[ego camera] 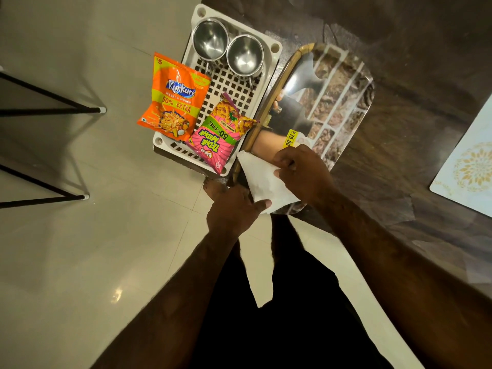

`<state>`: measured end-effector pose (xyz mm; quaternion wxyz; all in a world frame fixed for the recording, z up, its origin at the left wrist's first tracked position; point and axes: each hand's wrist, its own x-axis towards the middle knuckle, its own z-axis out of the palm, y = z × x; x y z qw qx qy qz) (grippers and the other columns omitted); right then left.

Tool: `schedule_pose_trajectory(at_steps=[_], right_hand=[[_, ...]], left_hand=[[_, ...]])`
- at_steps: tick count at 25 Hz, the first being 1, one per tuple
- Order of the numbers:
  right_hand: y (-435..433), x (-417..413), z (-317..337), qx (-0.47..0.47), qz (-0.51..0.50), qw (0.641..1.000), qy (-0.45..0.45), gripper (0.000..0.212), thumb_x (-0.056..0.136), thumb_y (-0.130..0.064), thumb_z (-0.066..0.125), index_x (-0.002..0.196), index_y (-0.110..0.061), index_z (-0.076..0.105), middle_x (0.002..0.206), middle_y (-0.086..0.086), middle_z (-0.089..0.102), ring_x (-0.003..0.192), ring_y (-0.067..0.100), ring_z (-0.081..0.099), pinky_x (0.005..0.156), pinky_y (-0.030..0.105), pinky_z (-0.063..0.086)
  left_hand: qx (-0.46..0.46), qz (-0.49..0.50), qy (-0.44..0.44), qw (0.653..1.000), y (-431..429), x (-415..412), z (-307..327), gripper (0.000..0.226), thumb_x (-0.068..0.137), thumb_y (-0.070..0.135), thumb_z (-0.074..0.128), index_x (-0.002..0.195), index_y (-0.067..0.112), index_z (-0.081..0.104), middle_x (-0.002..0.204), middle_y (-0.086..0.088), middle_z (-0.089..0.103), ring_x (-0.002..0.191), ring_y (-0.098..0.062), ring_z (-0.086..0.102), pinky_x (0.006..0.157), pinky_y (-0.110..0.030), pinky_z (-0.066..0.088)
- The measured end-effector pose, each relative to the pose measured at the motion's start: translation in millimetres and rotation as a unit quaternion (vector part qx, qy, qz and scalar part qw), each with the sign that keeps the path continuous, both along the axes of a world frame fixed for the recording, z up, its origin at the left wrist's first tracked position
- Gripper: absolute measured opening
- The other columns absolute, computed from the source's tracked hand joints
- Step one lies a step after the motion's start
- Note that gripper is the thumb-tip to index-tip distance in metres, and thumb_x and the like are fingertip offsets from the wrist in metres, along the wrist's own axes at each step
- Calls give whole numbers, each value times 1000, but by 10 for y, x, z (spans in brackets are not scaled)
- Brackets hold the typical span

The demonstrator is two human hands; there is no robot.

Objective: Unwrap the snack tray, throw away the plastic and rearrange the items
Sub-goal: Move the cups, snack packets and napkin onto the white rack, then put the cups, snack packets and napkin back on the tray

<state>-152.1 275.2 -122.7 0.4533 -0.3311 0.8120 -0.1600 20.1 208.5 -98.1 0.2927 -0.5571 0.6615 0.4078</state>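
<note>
A printed snack tray [335,94] with a glossy plastic cover and a yellow price sticker [290,138] lies on the dark table. Both hands work at its near corner. My left hand [234,206] grips the tray's near edge and the lower part of a white wrapping sheet [262,179]. My right hand [303,169] pinches the same sheet from above. Beside it, a white perforated tray [234,83] holds two steel cups [210,39] [245,55], an orange Kurkure packet [174,98] and a pink Bingo packet [219,134].
The dark wood-pattern table [412,62] runs to the right, with a pale placemat [468,161] at its right edge. Black metal furniture legs [50,110] stand on the glossy tiled floor [80,262] to the left. The white tray overhangs the table corner.
</note>
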Motion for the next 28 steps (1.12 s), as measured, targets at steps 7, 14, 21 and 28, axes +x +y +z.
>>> schedule_pose_trajectory(at_steps=[7, 14, 21, 28], right_hand=[[-551, -246, 333, -90, -96, 991, 15, 32, 89, -23, 78, 120, -27, 70, 103, -1, 64, 92, 16, 63, 85, 34, 55], [-1394, -444, 527, -150, -136, 978, 45, 69, 83, -32, 81, 144, -25, 50, 130, 2, 54, 105, 12, 59, 88, 27, 50], [-1790, -299, 340, -58, -98, 991, 65, 85, 81, -25, 79, 156, -26, 39, 143, 8, 40, 132, 30, 54, 106, 45, 54], [-1810, -193, 284, -66, -121, 982, 127, 78, 79, -24, 79, 149, -22, 45, 139, 8, 43, 121, 29, 61, 92, 42, 59]], left_hand=[[-45, 28, 147, 988, -703, -360, 561, 23, 91, 36, 67, 81, 16, 62, 77, 0, 69, 77, -18, 68, 82, -44, 57], [-287, -52, 237, 927, -2005, -811, 713, 42, 78, 15, 66, 118, 10, 56, 117, -12, 57, 109, -28, 57, 90, -36, 46], [-203, -203, 145, 947, -2454, -1065, 215, 82, 76, 30, 78, 146, 15, 39, 141, -17, 42, 130, -40, 43, 102, -45, 44], [-211, -211, 181, 937, -2510, -1034, 149, 70, 75, 23, 75, 139, 19, 48, 135, -13, 47, 115, -37, 57, 92, -42, 49]])
